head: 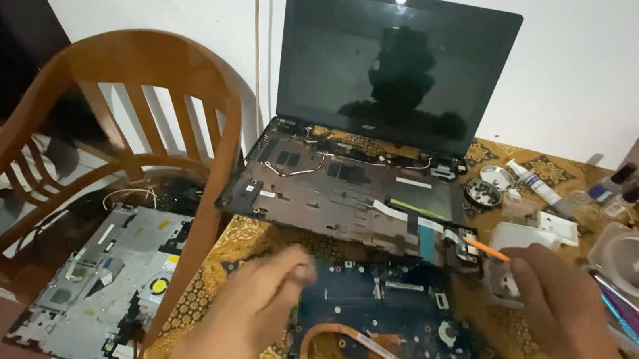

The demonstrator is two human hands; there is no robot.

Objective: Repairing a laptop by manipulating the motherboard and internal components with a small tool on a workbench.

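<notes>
While the left hand (pixel 259 310) rests loosely curled on the board (pixel 398 335) | right hand (pixel 564 307) pinches an orange tool (pixel 487 250) at the chassis (pixel 350 195) | best pry gently, board steadied.

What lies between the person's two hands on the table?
In the head view, a dark blue circuit board with a copper heat pipe lies between the left hand and the right hand, on the patterned cloth.
</notes>
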